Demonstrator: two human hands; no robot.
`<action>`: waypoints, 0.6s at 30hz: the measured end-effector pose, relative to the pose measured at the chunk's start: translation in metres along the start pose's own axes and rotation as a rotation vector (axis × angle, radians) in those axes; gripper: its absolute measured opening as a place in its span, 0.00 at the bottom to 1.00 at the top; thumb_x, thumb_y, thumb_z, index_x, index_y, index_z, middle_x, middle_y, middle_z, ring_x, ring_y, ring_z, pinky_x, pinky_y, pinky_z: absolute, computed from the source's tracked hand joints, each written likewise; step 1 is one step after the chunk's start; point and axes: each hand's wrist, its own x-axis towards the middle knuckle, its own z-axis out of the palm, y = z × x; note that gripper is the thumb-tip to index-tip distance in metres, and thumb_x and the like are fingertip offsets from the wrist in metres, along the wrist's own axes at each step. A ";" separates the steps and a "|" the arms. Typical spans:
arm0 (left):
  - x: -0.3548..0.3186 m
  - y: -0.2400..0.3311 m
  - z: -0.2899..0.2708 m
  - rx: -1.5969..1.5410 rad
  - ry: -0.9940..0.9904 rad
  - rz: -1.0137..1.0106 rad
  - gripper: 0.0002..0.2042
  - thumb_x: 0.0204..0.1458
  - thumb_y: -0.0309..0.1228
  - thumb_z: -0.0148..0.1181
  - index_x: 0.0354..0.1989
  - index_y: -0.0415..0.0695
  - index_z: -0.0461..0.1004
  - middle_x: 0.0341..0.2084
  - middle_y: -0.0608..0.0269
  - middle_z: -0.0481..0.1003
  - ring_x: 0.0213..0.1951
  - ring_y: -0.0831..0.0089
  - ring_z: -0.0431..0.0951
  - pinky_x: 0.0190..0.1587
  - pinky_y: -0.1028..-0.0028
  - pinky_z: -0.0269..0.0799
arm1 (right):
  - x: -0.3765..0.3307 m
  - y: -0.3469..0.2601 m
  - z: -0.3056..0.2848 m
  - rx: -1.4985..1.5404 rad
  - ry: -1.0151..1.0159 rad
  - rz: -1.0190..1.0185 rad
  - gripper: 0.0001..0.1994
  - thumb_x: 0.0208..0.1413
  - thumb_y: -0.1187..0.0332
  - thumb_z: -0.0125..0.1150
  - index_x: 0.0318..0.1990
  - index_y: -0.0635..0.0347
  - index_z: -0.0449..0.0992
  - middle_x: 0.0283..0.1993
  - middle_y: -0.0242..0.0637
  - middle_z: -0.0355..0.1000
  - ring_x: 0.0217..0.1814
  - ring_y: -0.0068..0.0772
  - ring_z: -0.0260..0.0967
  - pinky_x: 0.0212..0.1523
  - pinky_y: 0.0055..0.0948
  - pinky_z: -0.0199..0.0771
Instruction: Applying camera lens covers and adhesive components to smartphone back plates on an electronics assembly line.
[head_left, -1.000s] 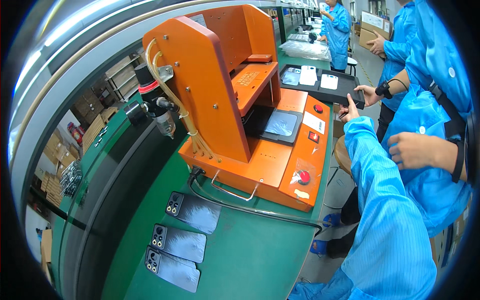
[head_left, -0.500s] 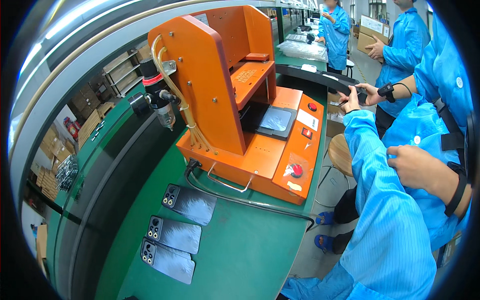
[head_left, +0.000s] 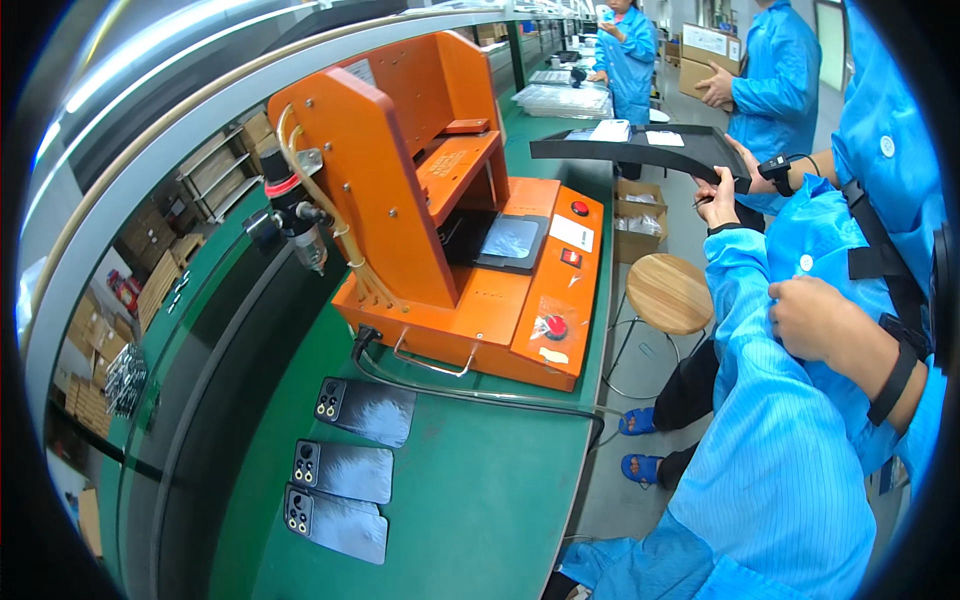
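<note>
Out at the end of a long blue sleeve, my right hand [head_left: 715,203] grips the near right edge of a shallow black tray [head_left: 690,158]. White flat pieces [head_left: 611,130] lie at the tray's far side. A co-worker's hand [head_left: 742,168], wearing a black wrist device, is at the same tray edge. The co-worker's other hand [head_left: 825,318], with a black band, is curled beside my sleeve. My left hand is out of view. Left of the tray, an orange press machine [head_left: 385,200] holds a bluish panel [head_left: 510,238] in its black fixture.
Several dark blue phone back panels [head_left: 365,412] lie on the green table [head_left: 480,470], some overlapping. A black cable [head_left: 500,402] runs along the press's front. A wooden stool [head_left: 669,293] stands beyond the table edge. Another person holds a cardboard box [head_left: 708,58] farther back.
The view has turned slightly right, so the press and panels sit farther left. The tray shows more of its upper side, with its white pieces in sight. My right hand stays on its edge.
</note>
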 end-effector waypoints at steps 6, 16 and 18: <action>0.002 0.006 -0.008 -0.135 0.030 -0.053 0.28 0.53 0.23 0.47 0.66 0.47 0.61 0.64 0.38 0.58 0.66 0.38 0.56 0.68 0.44 0.51 | -0.037 -0.051 -0.015 0.021 -0.043 0.020 0.18 0.49 0.60 0.61 0.41 0.64 0.69 0.46 0.55 0.76 0.11 0.12 0.45 0.14 0.12 0.54; 0.002 0.005 -0.008 -0.125 0.073 -0.022 0.31 0.48 0.21 0.48 0.67 0.45 0.60 0.64 0.37 0.58 0.66 0.38 0.56 0.68 0.45 0.51 | -0.164 -0.109 -0.064 -0.104 -0.260 0.268 0.15 0.53 0.57 0.62 0.35 0.58 0.69 0.29 0.35 0.72 0.11 0.17 0.49 0.13 0.16 0.53; 0.006 0.001 -0.008 -0.134 0.081 0.005 0.31 0.48 0.21 0.48 0.67 0.45 0.61 0.64 0.38 0.58 0.66 0.38 0.56 0.68 0.46 0.51 | -0.252 -0.122 -0.090 -0.535 -0.540 0.825 0.15 0.60 0.51 0.55 0.37 0.52 0.70 0.25 0.27 0.68 0.09 0.20 0.51 0.10 0.18 0.50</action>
